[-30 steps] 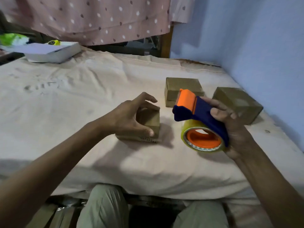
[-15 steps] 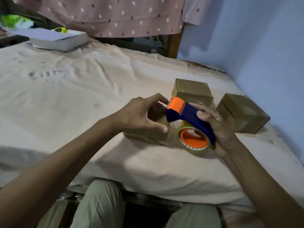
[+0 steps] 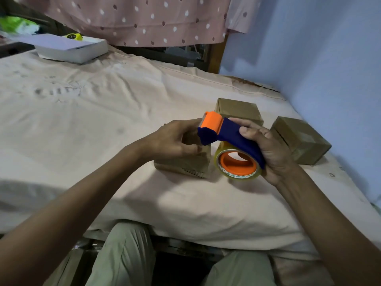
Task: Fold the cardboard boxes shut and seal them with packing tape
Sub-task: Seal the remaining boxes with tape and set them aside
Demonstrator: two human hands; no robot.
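We are taping a small box on the bed.

Our left hand (image 3: 175, 139) is gripping the cardboard box (image 3: 185, 164) on the sheet (image 3: 103, 120); our right hand (image 3: 266, 145) is clutching the tape dispenser (image 3: 226, 139) against its top. Two taped boxes (image 3: 239, 109) (image 3: 301, 141) are sitting just behind. No writing is readable.

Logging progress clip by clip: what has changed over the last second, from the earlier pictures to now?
The right hand has carried the tape dispenser leftward, from beside the nearest cardboard box until its orange head sits over the box top, by the left hand's fingers. The left hand keeps its grip on that box. The two far boxes and the white box lie as before.
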